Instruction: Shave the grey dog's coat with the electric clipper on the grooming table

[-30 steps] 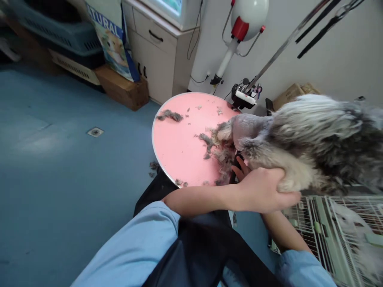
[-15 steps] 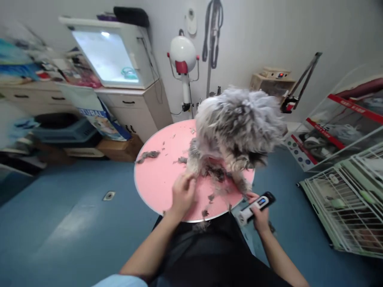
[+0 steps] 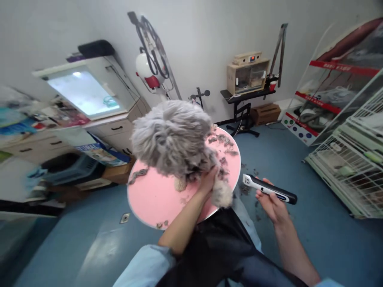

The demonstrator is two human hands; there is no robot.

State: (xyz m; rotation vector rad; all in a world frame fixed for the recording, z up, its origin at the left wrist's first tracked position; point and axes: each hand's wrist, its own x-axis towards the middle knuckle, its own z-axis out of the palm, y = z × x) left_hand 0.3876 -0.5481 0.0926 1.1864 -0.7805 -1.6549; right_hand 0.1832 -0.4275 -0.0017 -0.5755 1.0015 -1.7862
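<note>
A shaggy grey dog (image 3: 172, 137) is on a round pink table (image 3: 155, 199), its body covering much of the top. My left hand (image 3: 208, 180) is closed around one of its legs, just above a pale, fluffy paw (image 3: 222, 194) near the table's front edge. Fur hides some of those fingers. Off to the right of the table, my right hand (image 3: 273, 205) holds a black and white hair clipper (image 3: 269, 189). Its blade end points left toward the paw, apart from the fur. Cut tufts of hair (image 3: 223, 139) are scattered over the tabletop.
Cut hair (image 3: 245, 189) also lies on the blue floor. A wire cage (image 3: 338, 179) and a shelf unit with red strips (image 3: 320, 103) stand to the right. Behind are a wooden box (image 3: 248, 75) on a black stand and a lit white cabinet (image 3: 85, 89).
The view has swung right. The dog has shifted left on the table and turned. My left hand has moved onto another leg; my right hand has drawn the clipper away from the dog.
</note>
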